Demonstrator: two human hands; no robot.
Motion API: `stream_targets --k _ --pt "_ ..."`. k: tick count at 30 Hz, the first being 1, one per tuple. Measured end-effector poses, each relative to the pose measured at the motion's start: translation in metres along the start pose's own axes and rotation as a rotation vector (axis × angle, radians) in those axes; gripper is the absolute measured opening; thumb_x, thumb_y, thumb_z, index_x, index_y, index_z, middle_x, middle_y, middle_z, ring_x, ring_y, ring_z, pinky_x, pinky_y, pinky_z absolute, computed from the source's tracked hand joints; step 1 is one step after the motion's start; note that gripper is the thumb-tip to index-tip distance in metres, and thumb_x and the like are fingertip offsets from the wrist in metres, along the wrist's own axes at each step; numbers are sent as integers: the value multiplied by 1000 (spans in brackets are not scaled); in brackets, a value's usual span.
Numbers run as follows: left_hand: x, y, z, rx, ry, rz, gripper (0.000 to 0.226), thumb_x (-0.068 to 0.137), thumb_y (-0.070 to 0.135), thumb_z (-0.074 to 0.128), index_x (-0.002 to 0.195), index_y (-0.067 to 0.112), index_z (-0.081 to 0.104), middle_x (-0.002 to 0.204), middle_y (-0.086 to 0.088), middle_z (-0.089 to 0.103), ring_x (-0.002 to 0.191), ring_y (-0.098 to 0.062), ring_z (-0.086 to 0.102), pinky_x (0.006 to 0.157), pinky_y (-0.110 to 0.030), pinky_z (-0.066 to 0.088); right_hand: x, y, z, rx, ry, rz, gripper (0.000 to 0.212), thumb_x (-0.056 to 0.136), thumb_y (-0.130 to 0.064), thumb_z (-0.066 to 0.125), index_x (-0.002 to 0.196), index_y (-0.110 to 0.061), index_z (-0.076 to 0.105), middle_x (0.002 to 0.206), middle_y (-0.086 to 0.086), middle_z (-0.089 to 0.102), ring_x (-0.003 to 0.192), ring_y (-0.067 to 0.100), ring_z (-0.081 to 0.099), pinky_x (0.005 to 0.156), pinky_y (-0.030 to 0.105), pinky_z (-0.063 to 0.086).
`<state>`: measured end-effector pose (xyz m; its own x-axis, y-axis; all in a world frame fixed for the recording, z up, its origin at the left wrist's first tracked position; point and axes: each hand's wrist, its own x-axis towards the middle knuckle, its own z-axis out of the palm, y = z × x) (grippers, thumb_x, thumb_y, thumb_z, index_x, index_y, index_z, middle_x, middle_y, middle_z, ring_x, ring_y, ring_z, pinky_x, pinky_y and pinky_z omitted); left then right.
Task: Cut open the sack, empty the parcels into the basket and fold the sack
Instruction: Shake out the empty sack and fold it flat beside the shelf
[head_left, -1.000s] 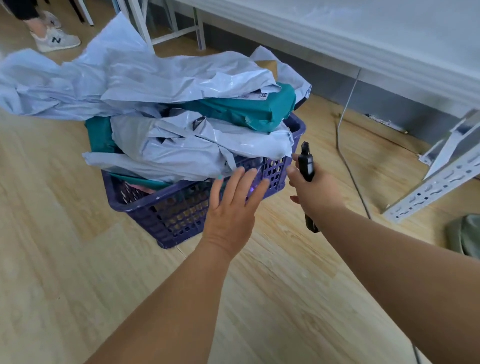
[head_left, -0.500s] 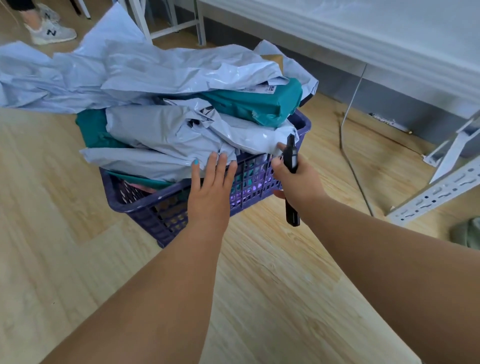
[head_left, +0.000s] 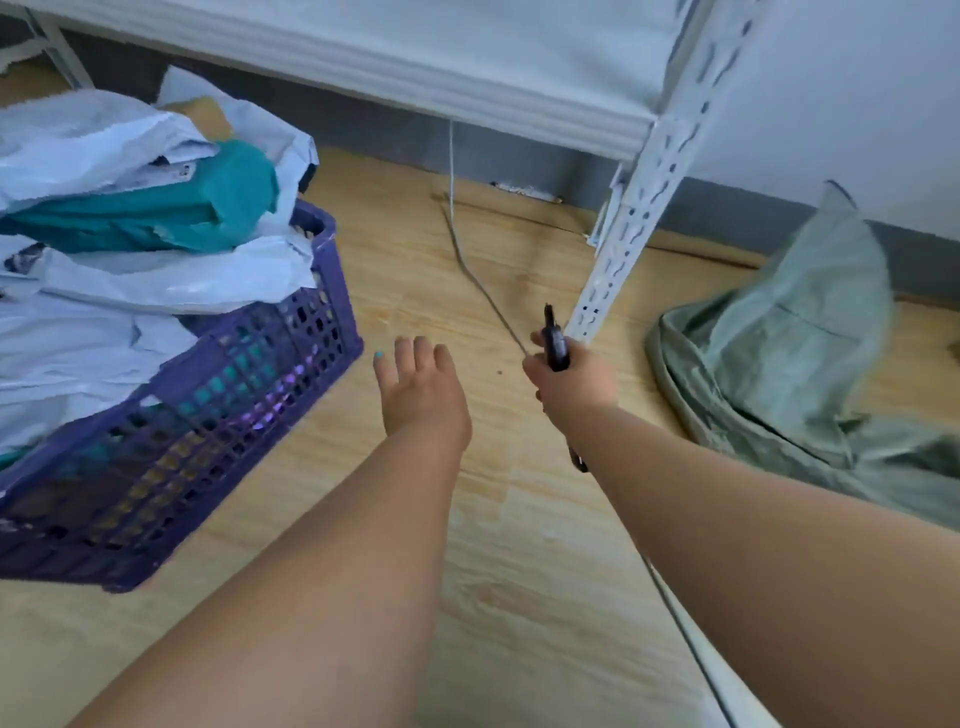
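Reaching forward over the wooden floor (head_left: 519, 597), both bare forearms stretch toward the twelve o'clock side of the view. The left hand (head_left: 423, 395) hangs palm down with its fingers straight and loosely spread, touching nothing; a teal-painted nail shows on one finger. It sits just beside the near right corner of the purple basket (head_left: 218, 415), which fills the nine o'clock side of the scene. The basket's lattice wall is tilted in the wide-angle view, and it is heaped above its rim with parcels (head_left: 130, 291), mostly pale grey-white plastic mailers, with a teal parcel (head_left: 156, 208) lying across the top toward ten o'clock. The right hand (head_left: 571, 384) is curled round a black cutter (head_left: 555, 343), whose upper end pokes up past the knuckles toward twelve o'clock while a dark lower end shows beneath the wrist; whether a blade is out cannot be told. At three o'clock, well apart from the basket, the green sack (head_left: 789, 353) lies slumped and crumpled on the floor, blurred, one corner standing up against the wall. Between the hands and the wall a white perforated rack leg (head_left: 644, 197) slants down from a white shelf (head_left: 467, 67) that spans the top of the view, and a thin cable (head_left: 483, 291) trails across the boards at one o'clock from the left hand.
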<state>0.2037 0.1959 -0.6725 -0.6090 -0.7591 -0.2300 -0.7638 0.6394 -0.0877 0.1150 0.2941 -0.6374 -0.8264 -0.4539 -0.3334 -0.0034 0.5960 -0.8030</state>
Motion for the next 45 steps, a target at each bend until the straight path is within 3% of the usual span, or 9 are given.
stream_targets --k 5,7,12,21,29,32,37,42,45 --pt "-19 120 -5 -101 -30 286 61 86 21 55 142 19 33 149 -3 27 141 -25 17 117 -43 11 10 66 -106 -66 139 177 22 87 -13 56 105 -22 65 81 -1 63 62 17 54 54 25 41" --pt "-29 167 -11 -107 -38 371 61 87 22 55 143 21 32 150 -2 28 139 -24 20 114 -41 16 14 92 -148 -86 195 248 15 88 -15 53 100 -17 62 81 3 63 71 23 59 60 28 45" --pt "-53 262 -28 -41 -40 516 53 90 21 53 141 21 37 145 -3 37 133 -24 31 107 -37 29 40 163 -234 34 280 377 35 86 -9 50 119 -17 61 95 8 65 93 32 67 84 42 57" --pt "-63 381 -50 -25 -93 509 51 96 33 51 144 24 37 146 0 38 135 -23 34 102 -40 40 123 251 -323 273 227 381 39 84 -10 53 123 -16 54 110 12 65 99 33 66 86 47 56" --pt "-53 424 -55 21 -189 429 46 96 31 51 141 26 43 142 0 43 128 -23 44 95 -40 47 157 292 -317 330 45 474 37 79 -21 58 116 -22 54 114 12 66 97 32 65 94 48 52" --pt "-39 428 -49 -18 -173 390 44 96 30 50 139 25 45 138 -2 46 122 -25 49 92 -40 48 148 288 -324 259 23 464 33 93 -23 57 124 -12 56 115 13 61 101 31 59 88 36 47" --pt "-35 420 -32 -86 -210 254 42 94 30 53 135 25 46 129 -4 52 113 -27 54 81 -35 47 132 308 -346 -50 291 516 35 100 -30 44 122 -4 56 112 16 63 103 32 59 75 33 40" --pt "-33 423 -16 -231 -183 236 65 92 25 57 148 29 26 144 -5 38 128 -28 43 100 -40 44 112 326 -364 -297 401 589 28 95 -17 50 122 -8 52 121 17 56 111 36 55 89 44 47" --pt "-28 429 -5 -411 -203 204 57 91 29 59 144 36 38 150 -5 29 132 -28 41 107 -39 39 107 323 -379 -495 336 494 31 92 -6 49 123 -8 56 122 16 49 114 35 49 87 44 46"
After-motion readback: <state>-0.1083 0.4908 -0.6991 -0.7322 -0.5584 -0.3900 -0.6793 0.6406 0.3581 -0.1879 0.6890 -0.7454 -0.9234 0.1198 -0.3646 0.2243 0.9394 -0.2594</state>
